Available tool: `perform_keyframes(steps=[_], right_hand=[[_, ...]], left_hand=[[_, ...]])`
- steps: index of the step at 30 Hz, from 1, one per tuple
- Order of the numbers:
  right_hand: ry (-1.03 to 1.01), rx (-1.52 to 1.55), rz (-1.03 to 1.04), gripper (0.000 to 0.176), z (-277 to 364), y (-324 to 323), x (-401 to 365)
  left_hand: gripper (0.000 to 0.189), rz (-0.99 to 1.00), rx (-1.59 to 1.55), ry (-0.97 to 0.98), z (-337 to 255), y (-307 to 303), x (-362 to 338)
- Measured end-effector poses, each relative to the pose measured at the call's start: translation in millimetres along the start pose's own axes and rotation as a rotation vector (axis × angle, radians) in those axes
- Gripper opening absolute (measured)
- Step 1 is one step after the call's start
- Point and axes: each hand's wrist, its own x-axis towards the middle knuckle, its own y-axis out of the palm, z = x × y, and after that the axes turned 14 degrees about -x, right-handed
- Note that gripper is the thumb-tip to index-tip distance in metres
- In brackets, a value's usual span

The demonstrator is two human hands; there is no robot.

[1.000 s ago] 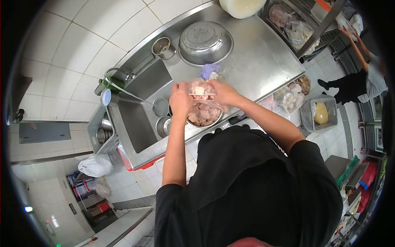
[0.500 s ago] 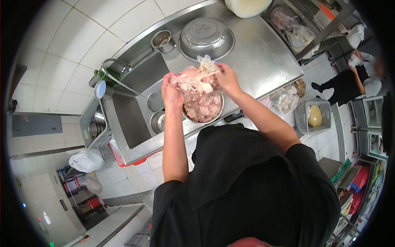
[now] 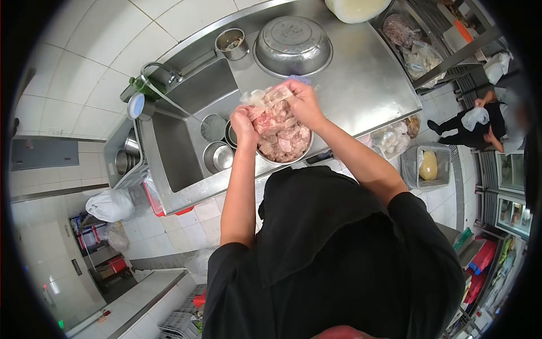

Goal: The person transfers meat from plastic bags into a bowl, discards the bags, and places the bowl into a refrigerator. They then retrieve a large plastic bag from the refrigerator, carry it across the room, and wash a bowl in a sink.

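Observation:
Between my two hands is a clear plastic bag of raw meat (image 3: 267,119), tilted low over a round metal bowl (image 3: 311,146). My left hand (image 3: 245,125) grips the bag's left side with curled fingers. At its upper right, my right hand (image 3: 305,105) is closed on the plastic. Pale pink raw meat pieces (image 3: 286,144) fill the bowl, which stands at the counter's front edge beside the sink. The bag hides the bowl's far part.
Left of the bowl is a steel sink (image 3: 179,161) with a metal pot (image 3: 218,157) in it. An upturned metal basin (image 3: 293,45) and a small metal pot (image 3: 232,44) stand behind. A person (image 3: 480,121) with a white bag is at the far right.
The bag has come down closer to the bowl, its top now bunched and folded over. My right hand has turned over the bag. The view has shifted slightly.

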Motion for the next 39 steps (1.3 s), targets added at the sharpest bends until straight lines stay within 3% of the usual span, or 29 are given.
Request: perform_keyframes(steps=[2, 5, 6, 8, 9, 11, 12, 13, 14, 15, 17, 18, 20, 21, 23, 24, 26, 27, 28, 29, 30, 32, 33, 34, 35, 36, 37, 38, 39], right_hand=[[-0.042, 0.001, 0.049, 0.021, 5, 4, 0], [-0.025, 0.033, 0.217, 0.014, 14, -2, -1], [-0.013, 0.033, 0.217, 0.014, 8, -5, 0], [0.089, -0.031, 0.361, 0.021, -9, -12, 4], [0.096, -0.035, 0.357, 0.021, -24, -10, -1], [-0.125, -0.195, -0.165, 0.038, -59, -4, -11], [-0.126, -0.2, -0.164, 0.038, -69, -8, -9], [0.073, -0.293, -0.18, 0.04, -76, -14, -11], [0.28, -0.382, -0.2, 0.043, -76, -16, -15], [0.286, -0.382, -0.212, 0.043, -75, -16, -17], [0.221, -0.024, -0.075, 0.037, -58, -12, -11], [0.22, -0.029, -0.082, 0.037, -55, -11, -9], [0.185, 0.048, 0.029, 0.03, -48, -7, 0], [0.181, 0.094, 0.011, 0.019, -46, -2, 2], [0.152, 0.128, 0.018, 0.013, -36, 0, -1], [0.122, 0.157, 0.031, 0.008, -33, 0, -3], [0.066, 0.044, 0.002, 0.006, -40, 6, -14], [0.011, -0.065, -0.022, 0.005, -45, 12, -21], [-0.088, -0.166, -0.073, 0.006, -50, 16, -28], [-0.186, -0.285, -0.139, 0.015, -58, 18, -33], [-0.401, -0.52, -0.162, 0.03, -70, 13, -35], [-0.526, -0.552, -0.117, 0.043, -86, 3, -38], [-0.511, -0.673, -0.145, 0.044, -99, 5, -37], [-0.319, -0.571, -0.065, 0.047, -78, -1, -37], [-0.211, -0.47, -0.181, 0.051, -62, 3, -38], [-0.202, -0.581, -0.315, 0.05, -52, 8, -36], [-0.19, -0.673, -0.432, 0.049, -45, 11, -31], [-0.197, -0.686, -0.465, 0.049, -40, 4, -23], [0.029, -0.51, -0.231, 0.046, -37, -1, -17]], left_hand=[[0.017, 0.023, -0.098, -0.031, -2, 7, -6], [0.015, 0.132, 0.081, 0.449, 13, -9, -4], [0.015, 0.126, 0.084, 0.44, 19, -14, -7], [0.013, 0.096, 0.342, 0.698, 29, -20, -13], [0.017, 0.085, 0.477, 0.699, 28, -22, -21], [0.021, 0.153, 0.561, 0.707, 35, -41, -22], [0.025, 0.222, 0.648, 0.72, 40, -49, -17], [0.038, 0.293, 0.617, 0.816, 40, -47, -14], [0.038, 0.302, 0.621, 0.804, 31, -42, -19], [0.042, 0.363, 0.603, 0.485, 18, -36, -21], [0.043, 0.491, 0.619, -0.054, 4, -44, 0], [0.037, 0.527, 0.413, -0.213, 16, -58, 17], [0.032, 0.545, 0.202, -0.322, 8, -45, 18], [0.032, 0.55, 0.206, -0.325, 6, -40, 16], [0.022, 0.387, 0.255, 0.053, 10, -23, 6], [0.022, 0.394, 0.254, 0.045, 14, -16, 1], [0.012, 0.239, 0.338, 0.486, 22, -8, -13], [0.019, 0.329, 0.395, 0.533, 28, -16, -20], [0.03, 0.458, 0.73, 0.661, 51, -66, -3], [0.033, 0.282, 0.604, 0.603, 61, -71, -14], [0.043, 0.404, 0.709, 0.531, 53, -74, -18], [0.055, 0.503, 0.632, 0.262, 54, -94, 9], [0.061, 0.534, 0.602, 0.128, 55, -104, 22], [0.05, 0.745, 0.608, 0.062, 29, -73, 29], [0.035, 0.697, 0.591, 0.087, 18, -56, 26], [0.024, 0.604, 0.647, 0.237, 29, -65, 43], [0.025, 0.548, 0.555, -0.095, 5, -34, 38], [0.025, 0.584, 0.551, -0.096, 1, -15, 37], [0.027, 0.67, 0.462, -0.121, -1, -1, 35]])
